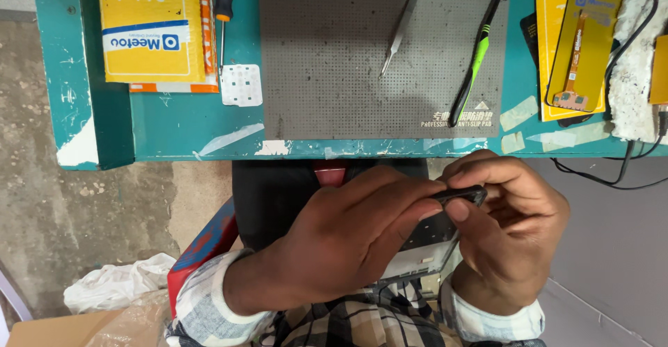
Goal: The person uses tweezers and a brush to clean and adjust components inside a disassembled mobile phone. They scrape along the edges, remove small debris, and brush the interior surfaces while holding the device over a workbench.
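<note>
My 2 hands, left [348, 239] and right [511, 225], pinch a phone [431, 239] edge-on over my lap, steadying it; tweezers [403, 23] lie beyond.

Grey mat [334, 48] matt, dimpled (rubbery) — tweezers [403, 23] bright metal — tabletop [181, 121] scuffed teal paint.

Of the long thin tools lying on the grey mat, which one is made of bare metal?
The tweezers, lying near the middle of the grey mat. They are plain silver metal, while the brush to their right has a green and black plastic handle.
</note>
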